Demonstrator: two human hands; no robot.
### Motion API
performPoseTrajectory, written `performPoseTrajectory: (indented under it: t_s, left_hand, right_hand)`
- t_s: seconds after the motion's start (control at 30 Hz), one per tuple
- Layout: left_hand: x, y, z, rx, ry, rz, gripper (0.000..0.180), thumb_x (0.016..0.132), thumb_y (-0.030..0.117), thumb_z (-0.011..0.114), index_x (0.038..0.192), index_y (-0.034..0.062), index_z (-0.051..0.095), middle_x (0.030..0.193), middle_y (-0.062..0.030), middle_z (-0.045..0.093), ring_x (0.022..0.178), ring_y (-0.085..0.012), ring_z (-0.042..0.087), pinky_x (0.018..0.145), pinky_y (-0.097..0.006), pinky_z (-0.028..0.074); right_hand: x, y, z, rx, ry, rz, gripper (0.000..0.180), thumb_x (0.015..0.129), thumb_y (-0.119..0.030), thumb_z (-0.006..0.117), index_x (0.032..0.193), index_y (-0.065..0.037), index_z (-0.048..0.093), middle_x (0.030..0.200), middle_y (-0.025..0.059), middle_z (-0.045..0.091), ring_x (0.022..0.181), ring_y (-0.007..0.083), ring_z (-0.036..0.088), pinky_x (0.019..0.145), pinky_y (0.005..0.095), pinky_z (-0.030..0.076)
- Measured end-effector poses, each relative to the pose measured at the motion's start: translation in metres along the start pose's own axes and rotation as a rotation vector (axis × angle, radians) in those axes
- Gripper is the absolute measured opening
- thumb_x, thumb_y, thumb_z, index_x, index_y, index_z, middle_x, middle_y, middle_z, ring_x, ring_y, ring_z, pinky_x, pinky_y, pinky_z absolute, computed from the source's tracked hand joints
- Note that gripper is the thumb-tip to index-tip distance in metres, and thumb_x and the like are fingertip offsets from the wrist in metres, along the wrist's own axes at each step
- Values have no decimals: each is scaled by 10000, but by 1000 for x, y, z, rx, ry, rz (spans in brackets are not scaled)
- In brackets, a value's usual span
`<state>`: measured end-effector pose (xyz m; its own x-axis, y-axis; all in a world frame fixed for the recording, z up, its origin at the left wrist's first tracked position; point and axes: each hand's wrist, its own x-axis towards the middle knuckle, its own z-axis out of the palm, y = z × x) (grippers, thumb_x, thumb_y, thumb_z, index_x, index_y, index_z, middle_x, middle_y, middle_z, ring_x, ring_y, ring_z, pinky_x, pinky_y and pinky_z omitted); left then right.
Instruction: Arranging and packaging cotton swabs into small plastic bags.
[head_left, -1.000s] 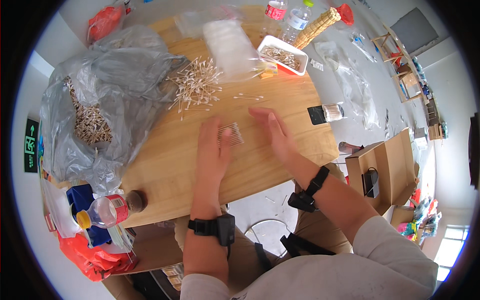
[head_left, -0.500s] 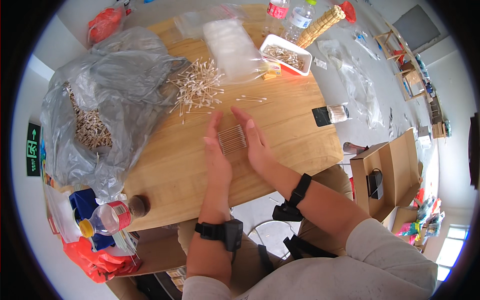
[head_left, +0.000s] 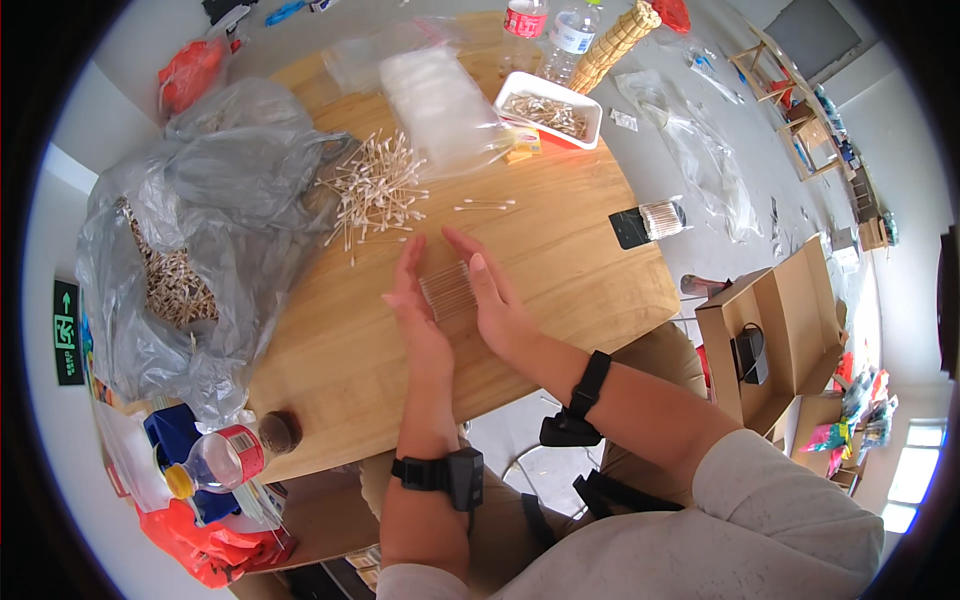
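- a pale wooden counter (head_left: 580, 290) is standing on a grey floor, with an open cardboard box (head_left: 815, 310) sitting beyond its right side.
- a flat row of cotton swabs (head_left: 448, 292) is lying on the counter near its middle, the sticks running side by side between the two hands.
- the left hand (head_left: 420, 315) is bordering the row's left end and the right hand (head_left: 502, 315) its right end; the hands are staying apart from each other, palms facing inward, fingers mostly straight, not clamping around anything. whether they are pressing on the swab tips, i am not able to tell.
- two loose swabs (head_left: 485, 205) are lying just beyond the fingertips, and a tangled swab pile (head_left: 375, 185) is spreading to their left.
- a grey plastic bag (head_left: 240, 165) is holding more swabs at the left; a white tray (head_left: 591, 125) is holding others at the far right.
- in my judgement, the row is promising to be very light, its sticks thin, fairly stiff and easy to snap, its tips soft; being seemingly unbound, it is likely rolling or fanning out under uneven pressure, so gentle, level contact along both tip ends is seeming the safest hold.
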<state>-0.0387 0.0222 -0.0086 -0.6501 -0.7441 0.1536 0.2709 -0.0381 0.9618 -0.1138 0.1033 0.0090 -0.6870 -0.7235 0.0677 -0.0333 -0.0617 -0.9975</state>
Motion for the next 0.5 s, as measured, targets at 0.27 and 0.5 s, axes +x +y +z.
performPoseTrajectory:
  t_s: [0.27,0.5]
  left_hand:
    - [-1,7,0,-46,48,-18,881,1040,660,74,1534,-16,347,1590,-198,373,1508,-332,286,1243,-448,137]
    - [-15,16,2,1261,-276,239,681,1065,438,342,1541,-48,322,1622,-213,310,1537,-399,197,1249,-518,139]
  right_hand:
    - [2,14,-4,233,57,-15,535,1129,-392,252,1503,-59,440,1526,129,467,1459,246,374,1213,363,245]
    - [-24,-14,-45,-117,108,-30,427,1075,-174,439,1474,-21,450,1528,129,465,1453,238,397,1211,386,269]
